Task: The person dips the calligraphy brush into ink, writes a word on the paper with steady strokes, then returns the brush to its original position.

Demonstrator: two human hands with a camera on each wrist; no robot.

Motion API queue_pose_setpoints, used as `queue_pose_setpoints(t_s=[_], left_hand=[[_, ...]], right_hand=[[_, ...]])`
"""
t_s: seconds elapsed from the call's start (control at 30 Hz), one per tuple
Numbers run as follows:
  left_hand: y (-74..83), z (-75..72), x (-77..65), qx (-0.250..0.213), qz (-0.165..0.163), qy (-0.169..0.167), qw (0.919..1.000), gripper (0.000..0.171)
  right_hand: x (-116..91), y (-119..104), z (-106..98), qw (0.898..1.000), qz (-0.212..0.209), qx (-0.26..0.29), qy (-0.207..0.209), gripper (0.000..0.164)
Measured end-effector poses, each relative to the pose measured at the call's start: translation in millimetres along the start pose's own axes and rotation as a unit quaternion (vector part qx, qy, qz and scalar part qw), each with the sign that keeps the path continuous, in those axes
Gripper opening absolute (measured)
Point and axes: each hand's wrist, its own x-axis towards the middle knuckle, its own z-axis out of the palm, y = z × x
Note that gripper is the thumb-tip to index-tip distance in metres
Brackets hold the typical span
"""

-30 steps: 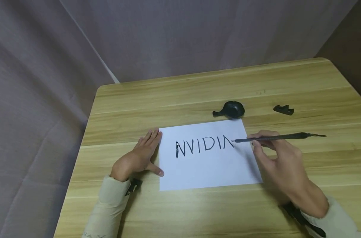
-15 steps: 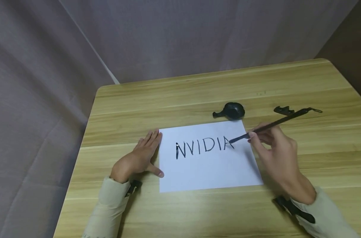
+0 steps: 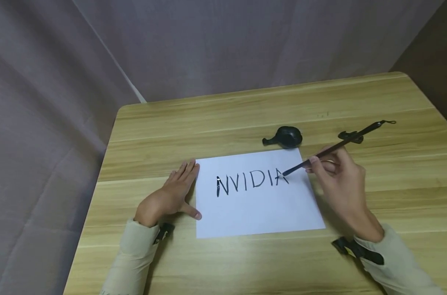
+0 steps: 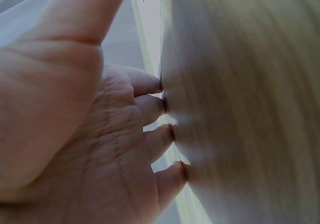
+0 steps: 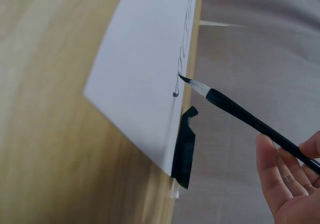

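Note:
A white sheet of paper [image 3: 253, 213] lies on the wooden table, with "NVIDIA" in black ink across its upper half. My left hand [image 3: 168, 200] rests at the sheet's left edge, fingers extended and thumb spread onto the border; in the left wrist view its fingertips [image 4: 167, 134] touch the table. My right hand [image 3: 343, 184] pinches a dark writing brush [image 3: 330, 150], which slants down to the left. In the right wrist view, the black tip of the brush [image 5: 235, 108] meets the paper at the last letter.
A black ink dish [image 3: 289, 137] with a short handle sits at the sheet's top edge. Further right, a small black brush rest [image 3: 350, 137] is partly hidden behind the brush. Grey curtains [image 3: 227, 45] hang behind the table [image 3: 194, 127].
The brush tip has moved left onto the last letter, where a crossbar now shows. The right hand has shifted slightly left and the brush has tilted more upright. The left hand stays put.

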Motion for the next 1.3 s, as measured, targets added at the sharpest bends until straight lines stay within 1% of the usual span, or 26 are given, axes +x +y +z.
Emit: queue_pose_setpoints(t_s=[0.2, 0.4, 0.57, 0.73, 0.87, 0.97, 1.07, 1.17, 1.3], left_hand=[[0.8, -2.6, -1.7, 0.002, -0.002, -0.001, 1.0000, 0.149], [2.0, -4.2, -3.8, 0.003, -0.003, 0.000, 1.0000, 0.149], [2.2, -4.9, -4.5, 0.007, -0.001, 0.001, 1.0000, 0.149], [2.7, -5.1, -4.4, 0.000, 0.001, 0.002, 1.0000, 0.149], [2.7, -5.0, -4.1, -0.003, 0.000, 0.001, 1.0000, 0.149], [2.0, -4.8, -3.6, -0.002, -0.001, 0.000, 1.0000, 0.149], [1.0, -4.0, -3.3, -0.002, -0.002, 0.000, 1.0000, 0.149], [0.3, -2.8, -2.7, -0.004, -0.002, -0.002, 1.0000, 0.149], [0.5, -2.0, -1.3, -0.004, 0.000, -0.004, 1.0000, 0.149]], right_hand=[[1, 3, -3, 1.000, -0.008, -0.015, -0.003, 0.017], [3, 4, -7, 1.000, -0.007, -0.025, 0.012, 0.016], [4, 3, -10, 0.999, -0.007, -0.031, 0.009, 0.017], [4, 3, -10, 0.999, -0.005, -0.033, 0.011, 0.017], [3, 3, -12, 1.000, -0.011, -0.004, 0.027, 0.018], [4, 2, -14, 0.998, -0.024, 0.026, 0.044, 0.017], [5, -1, -16, 0.997, -0.036, 0.040, 0.059, 0.018], [6, -7, -19, 0.996, -0.048, 0.040, 0.068, 0.018], [8, -19, -25, 0.993, -0.067, 0.059, 0.076, 0.017]])
